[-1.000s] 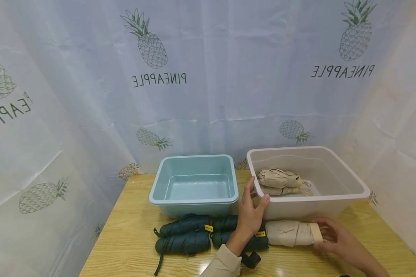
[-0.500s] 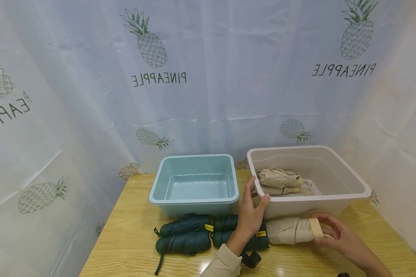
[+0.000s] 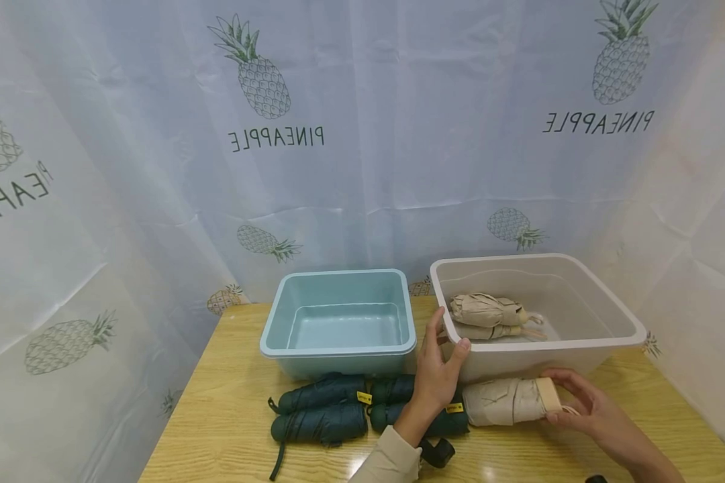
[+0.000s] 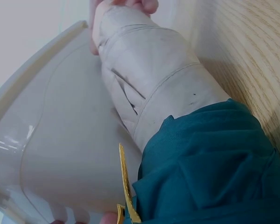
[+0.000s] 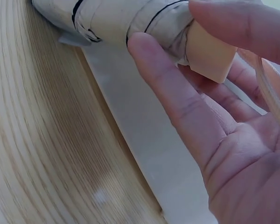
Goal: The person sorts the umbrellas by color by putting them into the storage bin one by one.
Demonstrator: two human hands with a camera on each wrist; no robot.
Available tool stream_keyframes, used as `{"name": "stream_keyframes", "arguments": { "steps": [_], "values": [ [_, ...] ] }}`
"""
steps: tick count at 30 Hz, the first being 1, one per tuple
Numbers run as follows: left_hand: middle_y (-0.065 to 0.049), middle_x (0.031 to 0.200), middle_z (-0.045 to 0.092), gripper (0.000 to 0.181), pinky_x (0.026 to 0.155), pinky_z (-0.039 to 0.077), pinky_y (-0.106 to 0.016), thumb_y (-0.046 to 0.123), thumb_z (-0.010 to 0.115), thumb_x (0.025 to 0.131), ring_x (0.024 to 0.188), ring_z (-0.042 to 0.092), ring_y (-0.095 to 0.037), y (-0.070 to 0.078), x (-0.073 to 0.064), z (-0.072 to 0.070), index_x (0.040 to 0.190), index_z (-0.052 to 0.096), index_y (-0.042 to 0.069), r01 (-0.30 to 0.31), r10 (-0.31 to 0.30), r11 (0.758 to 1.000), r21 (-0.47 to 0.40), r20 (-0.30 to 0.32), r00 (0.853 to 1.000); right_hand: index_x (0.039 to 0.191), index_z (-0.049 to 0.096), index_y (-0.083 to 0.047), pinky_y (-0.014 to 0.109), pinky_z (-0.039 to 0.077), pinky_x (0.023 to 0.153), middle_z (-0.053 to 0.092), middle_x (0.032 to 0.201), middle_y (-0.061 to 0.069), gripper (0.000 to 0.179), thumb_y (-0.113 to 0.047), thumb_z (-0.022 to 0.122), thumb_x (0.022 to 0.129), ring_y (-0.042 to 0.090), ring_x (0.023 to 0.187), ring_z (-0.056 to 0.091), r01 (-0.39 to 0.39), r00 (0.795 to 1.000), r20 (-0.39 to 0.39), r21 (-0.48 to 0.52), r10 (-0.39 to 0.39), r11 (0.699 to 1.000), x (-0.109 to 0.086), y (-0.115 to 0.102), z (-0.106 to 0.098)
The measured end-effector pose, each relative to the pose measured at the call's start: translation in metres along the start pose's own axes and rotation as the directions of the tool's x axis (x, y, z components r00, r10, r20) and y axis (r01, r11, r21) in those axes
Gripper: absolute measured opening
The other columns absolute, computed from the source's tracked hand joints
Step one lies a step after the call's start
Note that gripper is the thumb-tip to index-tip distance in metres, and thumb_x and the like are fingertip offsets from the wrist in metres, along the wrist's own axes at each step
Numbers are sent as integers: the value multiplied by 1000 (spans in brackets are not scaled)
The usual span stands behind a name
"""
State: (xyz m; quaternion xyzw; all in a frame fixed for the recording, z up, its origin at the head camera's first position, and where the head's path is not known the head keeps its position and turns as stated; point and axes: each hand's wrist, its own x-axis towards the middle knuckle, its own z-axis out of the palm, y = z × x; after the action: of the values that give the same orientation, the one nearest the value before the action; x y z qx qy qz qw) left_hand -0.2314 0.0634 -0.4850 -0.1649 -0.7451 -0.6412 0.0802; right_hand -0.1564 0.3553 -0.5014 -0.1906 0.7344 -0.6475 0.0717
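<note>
A folded beige umbrella [image 3: 504,402] lies in front of the beige plastic bin [image 3: 550,347]. My right hand [image 3: 592,419] holds its pale handle end [image 5: 210,51], with the thumb and a finger on opposite sides and the cord loop [image 5: 266,84] hanging by the palm. At the bin's near left corner, my left hand [image 3: 438,376] grips the rim, thumb on the front. Two more folded beige umbrellas [image 3: 488,312] rest inside this bin. Dark green folded umbrellas [image 3: 320,422] lie in two rows to the left, partly hidden by my left forearm.
A light blue plastic bin [image 3: 338,352] stands left of the beige one, behind the dark umbrellas. A black hooked handle [image 3: 438,453] sticks out near my left sleeve. The wooden table [image 3: 217,402] ends against a pineapple-print curtain [image 3: 368,168].
My right hand has shifted slightly away from me, and the umbrella's handle end has swung a little toward the bin. My left hand stays on the rim.
</note>
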Motion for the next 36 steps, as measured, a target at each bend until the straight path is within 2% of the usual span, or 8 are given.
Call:
{"name": "stream_keyframes", "arguments": {
  "steps": [7,12,16,23,28,36],
  "values": [
    [-2,145,52,68,96,52,-43,40,59,101,125,56,-24,-1,1,0,160,26,37,0,0,1000,-8,-1,1000,144,41,0,30,61,83,55,138,-18,55,16,56,93,7,110,69,32,999,-23,11,-32,999,4,-1,4],
    [-3,145,52,68,95,52,-41,40,59,101,125,56,-23,-1,1,0,160,26,37,-5,5,1000,-12,1,1000,142,43,0,30,61,81,55,136,-17,55,17,57,92,6,107,69,48,998,-44,-17,-49,999,6,-1,7],
    [-3,145,52,68,96,52,-44,40,58,101,125,56,-23,0,0,0,160,25,37,-4,4,1000,-15,5,1000,141,44,-2,31,61,79,55,135,-16,55,18,58,91,7,104,70,59,997,-49,-27,-61,998,7,-2,7],
    [-3,145,52,68,97,52,-46,41,58,101,126,56,-23,0,0,-1,160,26,37,1,-1,1000,-21,6,1000,142,45,-7,34,61,76,54,135,-14,59,21,55,90,14,99,71,86,996,-26,33,-85,996,6,-4,7],
    [-3,145,52,67,97,52,-50,41,58,101,126,56,-23,0,0,0,160,25,37,4,-4,1000,-22,8,1000,142,46,-9,33,61,75,54,137,-16,60,21,55,91,12,100,70,74,996,-56,0,-74,997,3,-6,4],
    [-3,146,52,67,98,51,-52,41,57,102,127,56,-23,-1,0,0,160,25,38,7,-7,1000,-18,12,1000,142,47,-12,33,61,78,54,141,-15,64,24,52,90,10,104,67,129,990,-53,23,-128,991,-1,-12,-2]
  ]
}}
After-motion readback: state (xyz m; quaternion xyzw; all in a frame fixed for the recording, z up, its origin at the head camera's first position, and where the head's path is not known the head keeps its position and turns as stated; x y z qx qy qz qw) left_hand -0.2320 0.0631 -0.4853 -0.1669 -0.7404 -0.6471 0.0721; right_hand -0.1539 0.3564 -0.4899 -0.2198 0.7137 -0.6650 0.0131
